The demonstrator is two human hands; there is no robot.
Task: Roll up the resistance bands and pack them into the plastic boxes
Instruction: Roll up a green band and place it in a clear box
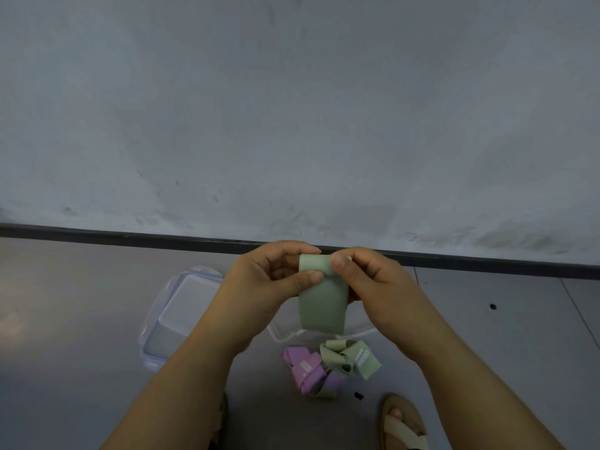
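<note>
Left hand [272,280] and right hand [370,284] both pinched the top edge of the green band [323,306], thumbs in front, fingers curled behind. The first turn was just folded over up top and the rest of the strip hung flat below, held up off the floor [81,303]. So the roll was barely begun, by the look of it. Right under the band the rim of a clear box [285,336] peeked out, mostly hidden by band & wrists, so couldn't tell its contents. Off to the left lay a blue-clipped box [177,315], or its lid, w/ nothing seen in it. Near the feet sat a loose heap: purple band [308,371] tangled w/ a second green band [352,355], none rolled, exact count unclear. Prob. most of the job was left.
</note>
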